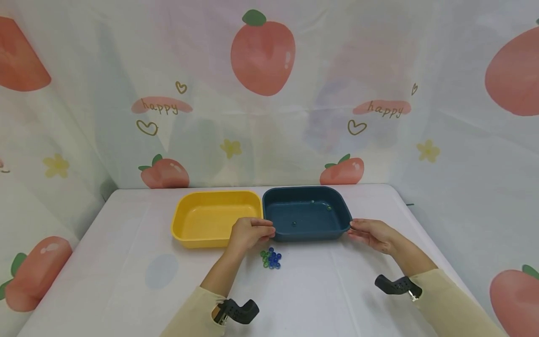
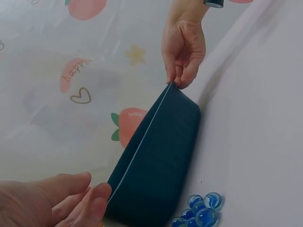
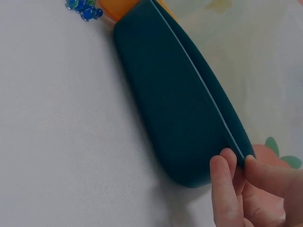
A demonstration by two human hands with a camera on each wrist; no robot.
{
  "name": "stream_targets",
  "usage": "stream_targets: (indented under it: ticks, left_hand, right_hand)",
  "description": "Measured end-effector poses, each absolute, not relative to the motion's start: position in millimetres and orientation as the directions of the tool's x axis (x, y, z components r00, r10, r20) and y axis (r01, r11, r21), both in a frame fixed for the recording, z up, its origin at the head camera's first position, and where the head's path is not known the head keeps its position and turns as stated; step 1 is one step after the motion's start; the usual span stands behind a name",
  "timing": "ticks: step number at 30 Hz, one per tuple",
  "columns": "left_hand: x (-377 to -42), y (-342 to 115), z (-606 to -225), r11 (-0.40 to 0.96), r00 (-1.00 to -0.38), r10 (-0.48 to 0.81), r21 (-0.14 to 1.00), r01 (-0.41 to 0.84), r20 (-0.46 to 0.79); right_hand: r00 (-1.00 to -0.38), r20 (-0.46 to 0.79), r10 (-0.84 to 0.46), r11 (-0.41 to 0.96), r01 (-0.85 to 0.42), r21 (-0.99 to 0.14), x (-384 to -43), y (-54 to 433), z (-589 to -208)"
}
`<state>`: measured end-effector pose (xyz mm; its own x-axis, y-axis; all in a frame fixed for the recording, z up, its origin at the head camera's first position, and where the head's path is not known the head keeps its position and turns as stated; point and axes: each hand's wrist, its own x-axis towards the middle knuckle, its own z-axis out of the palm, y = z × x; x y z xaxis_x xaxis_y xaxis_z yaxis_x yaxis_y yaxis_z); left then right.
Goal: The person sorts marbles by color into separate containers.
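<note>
A dark blue plastic basin [image 1: 307, 236] stands on the table with a few small marbles [image 1: 294, 224] on its floor. At its front left corner my left hand [image 1: 250, 233] holds the rim; in the left wrist view the fingertips [image 2: 100, 194] meet that corner. My right hand [image 1: 372, 235] pinches the rim at the front right corner, thumb over the edge and fingers along the outer wall in the right wrist view. Just in front of the basin lies a cluster of green and blue glass marbles [image 1: 271, 258], near my left wrist.
A yellow basin [image 1: 198, 244] stands immediately left of the dark blue one, partly behind my left hand. White cloth covers the table [image 1: 105, 262]. A printed fabric backdrop [image 1: 269, 121] rises behind the table and at both sides.
</note>
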<state>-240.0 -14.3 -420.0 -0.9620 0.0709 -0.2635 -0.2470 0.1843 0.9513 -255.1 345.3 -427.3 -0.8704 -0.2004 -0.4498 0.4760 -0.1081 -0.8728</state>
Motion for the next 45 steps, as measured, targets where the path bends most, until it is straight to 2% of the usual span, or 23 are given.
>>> stream_targets:
  ticks: [18,33,45]
  left_hand:
    - [-210.4,-30.2,-433.3,0.19,-0.956,0.104,0.949,-0.252,-0.274]
    - [-197.9,-46.7,-474.2,0.194,-0.968,0.075,0.956,-0.22,-0.238]
    - [-191.9,-34.9,-485.5,0.328,-0.988,-0.03,0.933,-0.151,-0.149]
  right_hand:
    - [-0.87,-0.45,-0.2,-0.112,0.477,-0.872,-254.8,345.1,-428.7]
    - [-0.87,-0.459,-0.18,-0.101,0.48,-0.871,-254.9,344.2,-429.4]
    - [-0.86,-0.477,-0.178,-0.105,0.499,-0.86,-253.8,343.9,-426.6]
